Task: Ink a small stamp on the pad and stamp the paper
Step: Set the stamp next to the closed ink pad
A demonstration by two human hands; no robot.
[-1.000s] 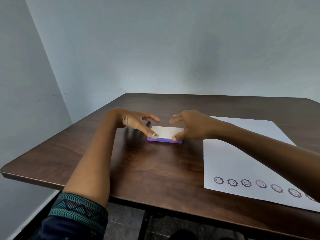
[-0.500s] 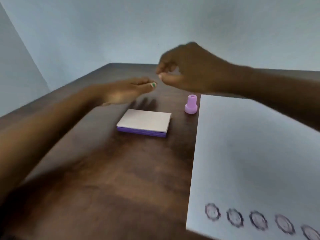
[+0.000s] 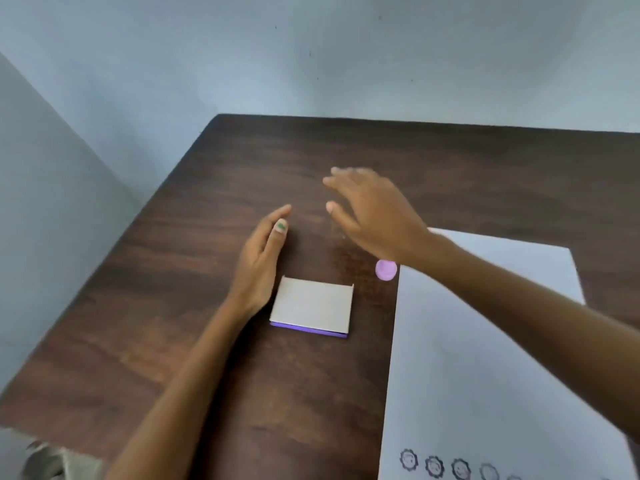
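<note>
Stamp (image 3: 386,270) is the little pink one, standing on the desk (image 3: 214,358) right at the paper's far left corner, partly hidden under the right wrist, nobody holding it.

Going left to right: the left hand (image 3: 261,263) is on the dark wood just left of the pad, edge-on, fingers (image 3: 280,214) straight and close together, gripping nothing. There's a green nail on the thumb. Its wrist sits just beside the pad's left side; can't tell if it actually touches.

Next is the pad (image 3: 313,306), a flat box with a pale lid and a purple base showing along the near edge. Lid looks shut.

Then the right hand (image 3: 374,216) hangs above the desk past the pad, fingers (image 3: 337,174) spread loosely and empty, a bit motion-blurred.

Furthest right is the paper (image 3: 485,358), a big white sheet lying flat, with a row of round purple prints (image 3: 434,465) along its near edge.
</note>
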